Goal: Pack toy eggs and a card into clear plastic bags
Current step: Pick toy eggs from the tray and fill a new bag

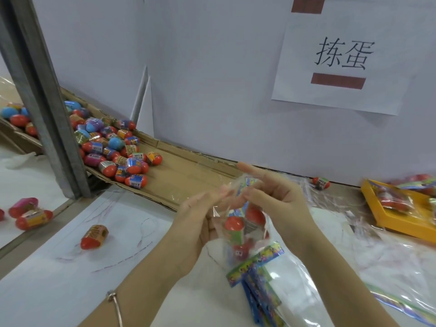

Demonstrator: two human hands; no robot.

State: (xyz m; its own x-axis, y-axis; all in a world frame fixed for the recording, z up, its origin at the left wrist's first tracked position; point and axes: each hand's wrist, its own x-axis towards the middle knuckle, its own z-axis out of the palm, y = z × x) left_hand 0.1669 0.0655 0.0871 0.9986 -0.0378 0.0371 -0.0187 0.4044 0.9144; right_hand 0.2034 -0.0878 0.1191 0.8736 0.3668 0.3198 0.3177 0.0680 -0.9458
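Filling looks done. The clear bag (245, 232), held up between both hands, has red toy eggs (234, 223) and a card (247, 183) inside. The right hand (276, 199) pinches its mouth, forefinger straight. The left hand (200, 218) lies against its side, though I cannot tell if it grips. Next, I'd judge, the mouth needs closing squarely.

Bright, even light — soft blur, edges bowed.

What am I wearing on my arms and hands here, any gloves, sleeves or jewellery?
No gloves or sleeves show; both forearms are bare. The left hand has at its wrist a thin silvery bracelet with a small knot-like bead. The right hand and wrist wear nothing visible.
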